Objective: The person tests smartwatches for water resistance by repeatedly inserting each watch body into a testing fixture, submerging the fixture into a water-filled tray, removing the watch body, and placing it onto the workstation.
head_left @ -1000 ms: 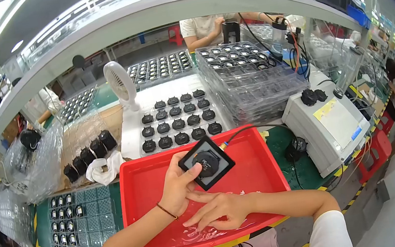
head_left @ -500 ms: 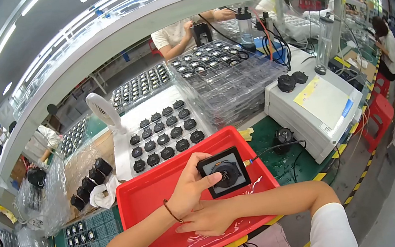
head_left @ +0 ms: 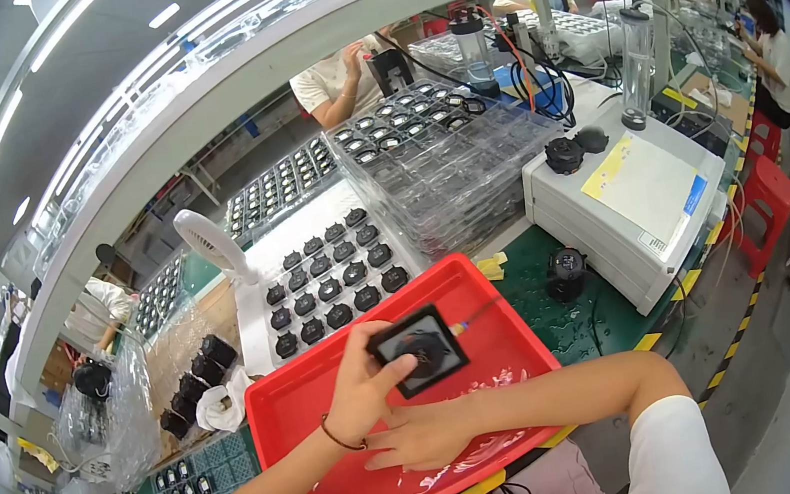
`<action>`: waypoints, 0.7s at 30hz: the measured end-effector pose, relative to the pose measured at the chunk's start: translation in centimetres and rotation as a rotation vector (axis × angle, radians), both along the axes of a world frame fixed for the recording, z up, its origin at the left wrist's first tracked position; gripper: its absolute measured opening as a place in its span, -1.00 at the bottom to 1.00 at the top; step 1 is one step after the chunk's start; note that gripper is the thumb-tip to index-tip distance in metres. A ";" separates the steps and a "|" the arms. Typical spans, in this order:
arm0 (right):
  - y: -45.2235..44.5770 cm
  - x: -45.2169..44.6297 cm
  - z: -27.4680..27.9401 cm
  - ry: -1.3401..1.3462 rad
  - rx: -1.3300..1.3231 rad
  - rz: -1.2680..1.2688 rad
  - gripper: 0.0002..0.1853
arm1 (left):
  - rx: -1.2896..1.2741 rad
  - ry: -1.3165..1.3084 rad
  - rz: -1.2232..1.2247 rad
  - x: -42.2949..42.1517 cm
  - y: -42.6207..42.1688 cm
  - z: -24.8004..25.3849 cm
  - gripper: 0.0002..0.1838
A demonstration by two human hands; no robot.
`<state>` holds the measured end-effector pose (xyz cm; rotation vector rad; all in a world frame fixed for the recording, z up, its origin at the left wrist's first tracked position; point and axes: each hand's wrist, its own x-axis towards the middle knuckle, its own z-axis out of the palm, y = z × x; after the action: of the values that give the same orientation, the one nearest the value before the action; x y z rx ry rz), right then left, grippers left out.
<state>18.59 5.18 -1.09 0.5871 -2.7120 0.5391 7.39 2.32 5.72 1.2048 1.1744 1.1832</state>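
Observation:
A square black-framed fixture (head_left: 442, 350) with a round black part inside is tilted over the red tray (head_left: 272, 446). My left hand (head_left: 366, 384) grips its left side, thumb across the round part. A thin tube joins the frame's right side at a brass fitting. Below it, my right hand (head_left: 430, 436) crosses in beside the left wrist, fingers spread and holding nothing. Water glints on the tray's bottom.
Behind stands a white board with rows of black round parts (head_left: 329, 289), a white fan (head_left: 213, 244) and stacked clear trays (head_left: 445, 174). A white box (head_left: 628, 214) is at right, black parts (head_left: 194, 381) at left. A co-worker (head_left: 332, 89) sits opposite.
The view has shifted and turned. My left hand has tilted the frame differently and it hangs a little lower in the tray. My right hand stays below it, fingers spread.

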 end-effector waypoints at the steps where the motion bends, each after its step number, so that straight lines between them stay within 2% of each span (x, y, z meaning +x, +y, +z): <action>1: 0.1 0.0 0.4 0.052 0.072 -0.034 -0.48 | 0.158 0.040 0.077 -0.8 0.0 -0.6 -0.57; 2: 0.4 -0.5 0.4 0.062 0.075 -0.035 -0.48 | 0.250 0.098 0.145 -1.6 -0.1 -0.7 -0.54; 3: 0.8 -1.0 0.4 0.268 0.072 -0.066 -0.48 | 0.363 0.194 0.268 -2.4 0.0 -0.7 -0.52; 4: 1.0 -1.5 0.6 0.474 0.068 -0.094 -0.48 | 0.362 0.177 0.326 -3.5 -0.1 -0.7 -0.52; 5: 0.9 -1.4 0.7 0.483 0.071 -0.088 -0.48 | 0.362 0.157 0.385 -4.5 -0.4 -0.5 -0.51; 6: 0.6 -0.8 1.5 0.367 -0.135 -0.268 -0.48 | 0.304 0.176 0.422 -5.4 -0.9 -0.2 -0.56; 7: 0.4 -0.5 1.9 0.243 -0.340 -0.446 -0.49 | 0.344 0.173 0.431 -6.7 -1.1 -0.7 -0.69; 8: 0.6 -0.8 1.8 0.468 -0.345 -0.563 -0.42 | 0.286 0.174 0.479 -7.7 -1.6 -0.9 -0.73; 9: 0.7 -0.7 2.2 0.475 -0.343 -0.559 -0.42 | 0.227 0.175 0.526 -8.2 -2.1 -1.0 -0.77; 11: 1.1 -0.2 3.2 0.055 -0.733 -0.717 -0.32 | 0.174 0.120 0.509 -8.3 -3.1 -1.1 -0.79; 12: 1.4 -0.7 2.7 -0.007 -0.874 -0.646 -0.26 | 0.116 0.059 0.490 -8.2 -3.6 -1.3 -0.80; 13: 1.1 -0.9 2.2 -0.009 -0.868 -0.647 -0.26 | 0.120 0.055 0.491 -8.0 -4.1 -1.7 -0.80; 15: 0.9 -1.4 2.0 -0.207 -1.459 -0.511 -0.21 | 0.111 0.197 0.412 -7.4 -4.1 -2.3 -0.79; 16: 0.8 -1.8 1.8 -0.249 -1.630 -0.483 -0.31 | 0.129 0.262 0.378 -6.3 -4.2 -1.6 -0.78; 17: 1.2 -1.9 1.6 -0.257 -1.618 -0.493 -0.31 | 0.122 0.275 0.316 -6.2 -4.0 -2.2 -0.78; 19: 2.0 -2.1 0.9 -0.306 -1.837 -0.351 -0.52 | 0.059 0.258 0.257 -5.4 -3.9 -2.1 -0.72; 20: 2.4 -2.2 0.6 -0.303 -1.864 -0.366 -0.67 | 0.066 0.246 0.258 -5.4 -3.7 -2.1 -0.72; 21: 2.5 -2.0 0.6 -0.310 -1.857 -0.375 -0.67 | 0.179 0.523 0.255 -5.4 -3.5 -2.2 -0.61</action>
<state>16.54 7.71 -0.48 -0.5234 -1.2817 2.4636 2.01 -1.20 3.56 1.5971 1.6761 1.2150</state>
